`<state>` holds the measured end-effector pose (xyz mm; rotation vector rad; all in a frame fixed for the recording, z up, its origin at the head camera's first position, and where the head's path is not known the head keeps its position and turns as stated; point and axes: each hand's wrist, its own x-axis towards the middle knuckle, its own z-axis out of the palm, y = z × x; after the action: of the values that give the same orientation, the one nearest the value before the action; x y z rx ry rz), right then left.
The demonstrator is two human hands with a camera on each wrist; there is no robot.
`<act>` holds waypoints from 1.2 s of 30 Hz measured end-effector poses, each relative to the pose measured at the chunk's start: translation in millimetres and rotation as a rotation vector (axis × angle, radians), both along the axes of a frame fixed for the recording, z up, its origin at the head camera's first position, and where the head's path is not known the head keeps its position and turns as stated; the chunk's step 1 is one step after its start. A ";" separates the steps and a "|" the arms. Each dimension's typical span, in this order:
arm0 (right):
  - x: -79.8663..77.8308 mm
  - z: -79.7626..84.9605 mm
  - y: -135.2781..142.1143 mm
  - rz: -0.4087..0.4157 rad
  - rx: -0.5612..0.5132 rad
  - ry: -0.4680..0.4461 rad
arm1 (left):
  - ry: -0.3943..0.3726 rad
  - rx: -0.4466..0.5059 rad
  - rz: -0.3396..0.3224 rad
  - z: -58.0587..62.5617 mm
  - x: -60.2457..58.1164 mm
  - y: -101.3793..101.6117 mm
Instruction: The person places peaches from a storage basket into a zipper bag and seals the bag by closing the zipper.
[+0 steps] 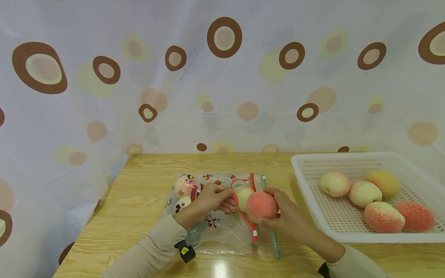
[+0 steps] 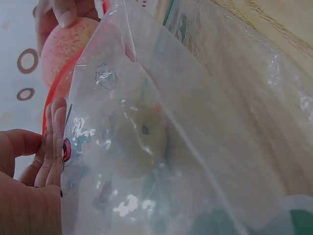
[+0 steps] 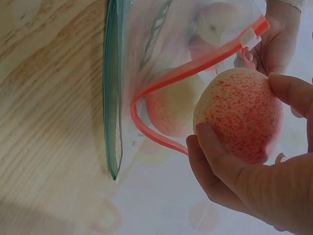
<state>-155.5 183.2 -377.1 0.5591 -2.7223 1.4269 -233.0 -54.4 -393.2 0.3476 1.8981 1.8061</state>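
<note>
Toward the bottom centre of the head view, the left hand [image 1: 210, 202] is pinching the red zip edge [image 3: 208, 58] of a clear printed bag [image 1: 222, 237], whose mouth is gaping. Just to the right in the frame, the right hand [image 1: 288, 218] is gripping a red peach [image 1: 261, 207] between thumb and fingers at that mouth. Behind the plastic, a pale peach [image 1: 242, 195] is lying near the opening. At lower right, a white basket [image 1: 347, 237] is holding five fruits [image 1: 365, 194].
</note>
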 end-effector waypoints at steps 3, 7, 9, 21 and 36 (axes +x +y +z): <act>-0.6 -3.1 -0.9 0.019 -0.012 -0.011 | 0.001 -0.001 0.003 -0.3 -0.2 0.4; -2.2 -6.6 -3.3 0.037 -0.005 -0.019 | 0.001 -0.003 0.003 -0.8 0.7 -0.4; -2.6 -7.8 -4.9 0.041 -0.004 -0.023 | -0.003 -0.002 0.003 -1.2 1.2 -1.1; -2.0 -9.6 -7.8 0.074 0.018 0.007 | 0.012 -0.004 -0.005 -2.6 -0.4 -1.1; -2.9 -18.7 -9.7 0.183 0.005 0.076 | 0.030 -0.011 -0.031 -2.8 0.0 -0.1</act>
<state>-158.4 173.5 -395.8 0.8639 -2.6761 1.4024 -232.9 -54.5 -396.0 0.4002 1.9116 1.7794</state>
